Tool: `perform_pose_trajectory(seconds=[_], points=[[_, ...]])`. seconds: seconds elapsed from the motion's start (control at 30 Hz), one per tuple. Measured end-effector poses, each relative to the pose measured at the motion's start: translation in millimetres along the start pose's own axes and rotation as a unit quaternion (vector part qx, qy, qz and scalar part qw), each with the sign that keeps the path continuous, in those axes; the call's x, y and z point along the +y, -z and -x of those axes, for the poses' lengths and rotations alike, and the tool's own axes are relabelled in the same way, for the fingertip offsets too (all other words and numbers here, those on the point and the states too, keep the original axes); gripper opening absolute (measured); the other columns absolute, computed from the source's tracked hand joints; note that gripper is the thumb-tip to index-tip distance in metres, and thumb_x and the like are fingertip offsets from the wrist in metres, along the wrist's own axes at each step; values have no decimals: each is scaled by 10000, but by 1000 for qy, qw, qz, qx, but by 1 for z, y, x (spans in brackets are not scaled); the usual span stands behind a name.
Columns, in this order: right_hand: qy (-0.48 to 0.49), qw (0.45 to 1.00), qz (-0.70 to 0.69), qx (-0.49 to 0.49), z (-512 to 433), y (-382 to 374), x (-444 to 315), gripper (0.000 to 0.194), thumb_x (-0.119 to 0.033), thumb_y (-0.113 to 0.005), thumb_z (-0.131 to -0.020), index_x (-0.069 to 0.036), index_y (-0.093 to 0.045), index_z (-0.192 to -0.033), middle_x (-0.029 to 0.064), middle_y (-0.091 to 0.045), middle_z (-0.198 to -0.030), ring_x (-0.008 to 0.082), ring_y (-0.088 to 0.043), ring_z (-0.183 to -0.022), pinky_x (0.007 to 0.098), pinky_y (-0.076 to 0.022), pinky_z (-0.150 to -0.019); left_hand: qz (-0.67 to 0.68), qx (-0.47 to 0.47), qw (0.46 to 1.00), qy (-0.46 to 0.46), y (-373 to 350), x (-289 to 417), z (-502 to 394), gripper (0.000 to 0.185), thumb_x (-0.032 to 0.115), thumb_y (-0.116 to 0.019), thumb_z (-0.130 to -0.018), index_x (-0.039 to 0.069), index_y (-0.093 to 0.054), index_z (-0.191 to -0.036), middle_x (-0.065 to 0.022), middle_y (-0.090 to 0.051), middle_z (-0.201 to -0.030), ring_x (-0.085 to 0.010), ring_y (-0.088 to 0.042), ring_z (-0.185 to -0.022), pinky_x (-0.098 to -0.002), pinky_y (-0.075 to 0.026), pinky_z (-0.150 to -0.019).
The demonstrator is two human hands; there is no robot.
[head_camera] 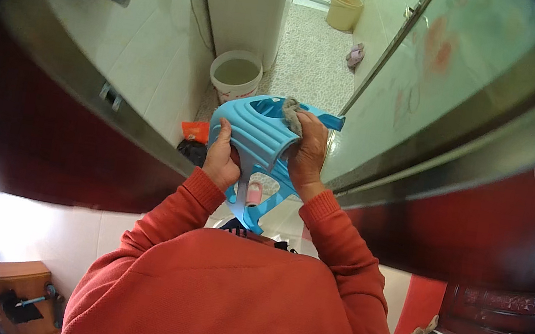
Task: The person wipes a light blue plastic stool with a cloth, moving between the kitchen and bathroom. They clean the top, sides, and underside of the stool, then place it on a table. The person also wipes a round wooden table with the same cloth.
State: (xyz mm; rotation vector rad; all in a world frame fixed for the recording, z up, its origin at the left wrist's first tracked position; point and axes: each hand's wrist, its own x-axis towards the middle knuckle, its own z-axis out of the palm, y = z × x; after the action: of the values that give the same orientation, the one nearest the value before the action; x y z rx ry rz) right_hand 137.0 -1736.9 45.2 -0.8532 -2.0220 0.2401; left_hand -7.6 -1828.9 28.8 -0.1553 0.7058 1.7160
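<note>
A blue plastic stool [259, 132] is held up in front of my body, tipped on its side, with its legs pointing in several directions. My left hand [223, 158] grips its left side, the thumb lying on the ribbed face and the fingers out of sight behind. In my right hand [309, 150] is a grey-brown cloth [292, 114], pressed over the edge of the stool near an opening. Part of the cloth is hidden by the fingers and the stool.
Beyond the stool stands a white bucket [236, 73] with murky water, beside a white cabinet-like appliance [245, 15]. A yellow bucket [344, 13] is farther back on the pebbled floor [314, 55]. Door frames flank me; a black bag [191, 151] lies at the left.
</note>
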Motion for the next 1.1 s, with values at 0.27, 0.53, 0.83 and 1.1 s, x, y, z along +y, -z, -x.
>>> perform_pose_trajectory(seconds=[0.27, 0.53, 0.83, 1.1], points=[[-540, 661, -518, -54, -237, -109, 139, 411, -417, -366, -1029, -94, -505, -1241, 100, -629, -1106, 233, -643, -970, 408, -557, -809, 13, -29, 999, 24, -120, 95, -282, 584, 474, -263, -1030, 43, -344, -1415, -117, -405, -1459, -276, -459, -1267, -419, -322, -1107], [-439, 503, -735, -120, -417, -161, 223, 547, -467, -326, -1022, -39, -437, -1344, 131, -534, -1289, 277, -511, -1203, 451, -387, -1087, -26, 31, 998, -52, -228, 138, -454, 638, 559, -347, -989, 54, -421, -1371, -96, -526, -1326, -234, -546, -1164, -388, -457, -999], [-536, 524, -656, -90, -574, -250, 413, 327, -152, -638, -922, -26, -548, -1211, 103, -633, -1145, 220, -628, -1014, 377, -537, -889, -205, -122, 955, -176, -353, 113, -718, 657, 627, -351, -958, 38, -547, -1174, -72, -650, -1033, -163, -648, -914, -327, -557, -793], [-543, 551, -633, 29, -777, -320, 723, 309, -228, -648, -918, -51, -588, -1164, 109, -664, -1109, 254, -650, -975, 428, -540, -865, -249, -137, 953, -103, -547, 101, -991, 665, 610, -364, -967, 7, -560, -1169, -58, -633, -1026, -128, -599, -897, -280, -502, -813]])
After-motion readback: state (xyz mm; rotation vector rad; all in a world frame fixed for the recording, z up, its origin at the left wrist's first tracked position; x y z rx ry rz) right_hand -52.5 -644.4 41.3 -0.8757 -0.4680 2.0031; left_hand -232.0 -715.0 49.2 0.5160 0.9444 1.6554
